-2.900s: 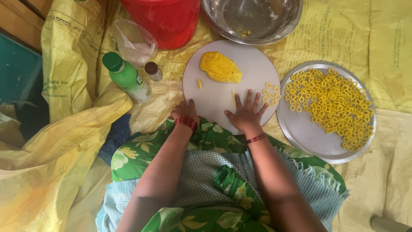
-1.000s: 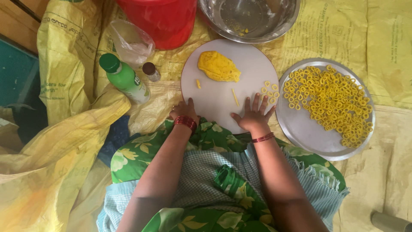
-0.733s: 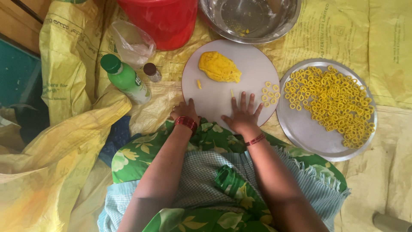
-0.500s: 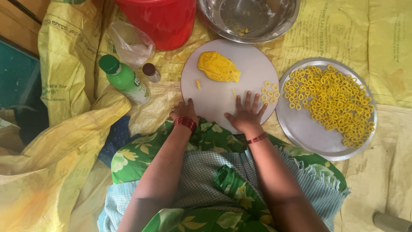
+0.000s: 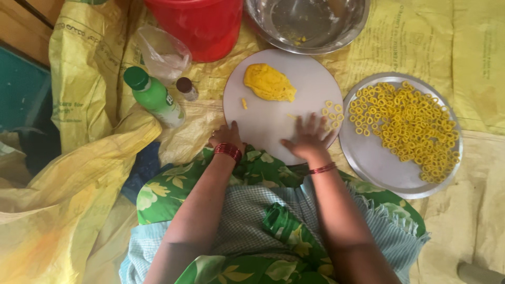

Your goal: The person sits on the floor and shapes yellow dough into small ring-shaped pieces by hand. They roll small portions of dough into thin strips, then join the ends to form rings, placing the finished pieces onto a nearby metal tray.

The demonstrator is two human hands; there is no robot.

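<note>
A round white board [image 5: 310,84] lies in front of me with a lump of yellow dough [image 5: 268,83] on its far half. My right hand [image 5: 309,138] presses flat on the board's near right part, fingers spread, beside a few small yellow dough rings [image 5: 332,113] at the board's right edge. Whatever is under its palm is hidden. My left hand [image 5: 226,137] rests curled on the board's near left rim, holding nothing I can see. Both wrists wear red bangles.
A steel plate [image 5: 379,163] covered with several yellow rings sits to the right. A steel bowl [image 5: 307,23] and a red bucket [image 5: 197,23] stand behind the board. A green bottle [image 5: 152,97], a small brown-capped vial [image 5: 186,88] and a clear plastic bag [image 5: 160,50] lie left, on yellow sheeting.
My right hand has slid back and forth over the near right part of the board, palm down. The left hand has stayed at the board's rim.
</note>
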